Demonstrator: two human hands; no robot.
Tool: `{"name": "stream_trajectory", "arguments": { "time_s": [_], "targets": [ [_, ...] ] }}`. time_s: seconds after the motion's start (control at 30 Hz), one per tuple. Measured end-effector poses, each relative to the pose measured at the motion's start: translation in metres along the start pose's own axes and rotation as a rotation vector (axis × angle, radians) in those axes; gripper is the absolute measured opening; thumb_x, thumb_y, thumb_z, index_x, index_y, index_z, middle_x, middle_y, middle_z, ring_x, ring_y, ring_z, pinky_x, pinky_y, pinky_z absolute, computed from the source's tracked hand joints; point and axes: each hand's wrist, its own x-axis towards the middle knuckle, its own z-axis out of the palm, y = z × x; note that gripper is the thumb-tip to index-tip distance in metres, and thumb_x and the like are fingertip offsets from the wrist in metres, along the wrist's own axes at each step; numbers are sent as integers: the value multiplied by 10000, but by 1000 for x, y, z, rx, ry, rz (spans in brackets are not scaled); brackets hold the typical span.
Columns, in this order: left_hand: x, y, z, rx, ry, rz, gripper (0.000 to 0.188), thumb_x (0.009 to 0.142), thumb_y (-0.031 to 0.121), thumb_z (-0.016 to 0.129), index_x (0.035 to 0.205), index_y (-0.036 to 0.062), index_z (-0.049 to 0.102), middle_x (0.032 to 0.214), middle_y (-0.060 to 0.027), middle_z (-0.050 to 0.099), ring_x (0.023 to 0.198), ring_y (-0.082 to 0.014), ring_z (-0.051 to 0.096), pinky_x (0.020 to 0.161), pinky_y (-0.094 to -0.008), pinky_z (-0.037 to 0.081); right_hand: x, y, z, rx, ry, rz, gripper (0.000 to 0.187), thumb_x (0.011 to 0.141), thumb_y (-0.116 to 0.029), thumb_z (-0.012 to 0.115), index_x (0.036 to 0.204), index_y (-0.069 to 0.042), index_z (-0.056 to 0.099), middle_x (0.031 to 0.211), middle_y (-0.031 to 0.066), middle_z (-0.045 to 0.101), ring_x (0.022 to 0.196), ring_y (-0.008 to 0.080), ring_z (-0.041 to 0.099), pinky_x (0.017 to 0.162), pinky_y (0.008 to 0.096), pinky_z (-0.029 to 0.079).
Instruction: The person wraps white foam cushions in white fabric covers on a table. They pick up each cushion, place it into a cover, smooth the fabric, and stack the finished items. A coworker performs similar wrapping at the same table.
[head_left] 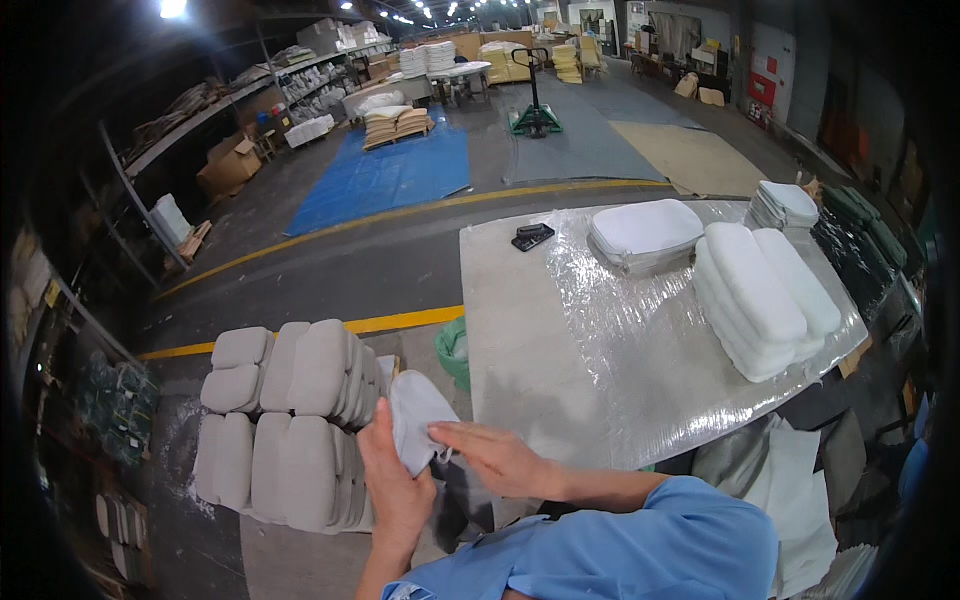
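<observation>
My left hand (393,480) is wrapped round the lower left side of a small whitish cushion (416,408) with a rounded top, held up near the table's left corner. The fingers of my right hand (500,458) come together on the cushion's lower right edge, where loose cloth hangs down. Part of the cushion's lower end is hidden by my hands. To the left of my left hand stand several stacks of beige-grey cushions (310,370) with rounded corners.
A plastic-covered table (520,340) carries a black phone (532,236), white pads (648,230) and tall white cushion stacks (755,290). A green bag (455,352) hangs at its left edge. White cloth (775,480) lies near my right elbow. Farther off stands a pallet jack (535,110).
</observation>
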Motion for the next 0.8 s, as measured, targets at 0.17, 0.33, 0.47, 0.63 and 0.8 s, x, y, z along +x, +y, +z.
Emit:
{"name": "stream_trajectory", "arguments": {
  "time_s": [0.17,0.33,0.47,0.63,0.8],
  "targets": [
    [-2,-48,-3,56,55,-53,1019,725,-191,662,1640,90,313,1307,-235,488,1161,-442,586,952,-482,521,22,3,-2,-12,132,84,437,939,117,460,1279,-30,691,1081,155,703,918,276,683,811,331,523],
    [12,-68,13,89,-85,-145,1009,733,-183,655,1639,117,326,1318,-224,488,1155,-414,595,939,-472,534,37,16,-4,42,296,196,326,968,75,492,1179,-38,714,927,113,648,755,187,595,703,288,470],
    [33,-92,45,27,-36,101,936,759,-162,637,1618,79,352,1311,-233,528,1141,-395,586,976,-474,514,48,25,-20,39,287,239,279,980,20,552,1223,-34,677,942,107,639,779,201,603,735,317,490],
    [71,-56,104,-274,-75,264,755,856,-71,656,1570,47,439,1356,-247,542,1188,-427,581,1036,-487,480,46,40,-30,212,288,311,314,975,-40,659,1288,-34,632,1009,79,678,852,148,621,787,282,494],
    [106,-51,146,-390,-44,269,680,845,-53,623,1511,23,510,1261,-210,604,1151,-386,596,997,-446,493,51,44,-55,17,287,158,430,875,-93,798,1275,-60,641,1078,114,694,974,241,697,841,341,537]
  ]
}}
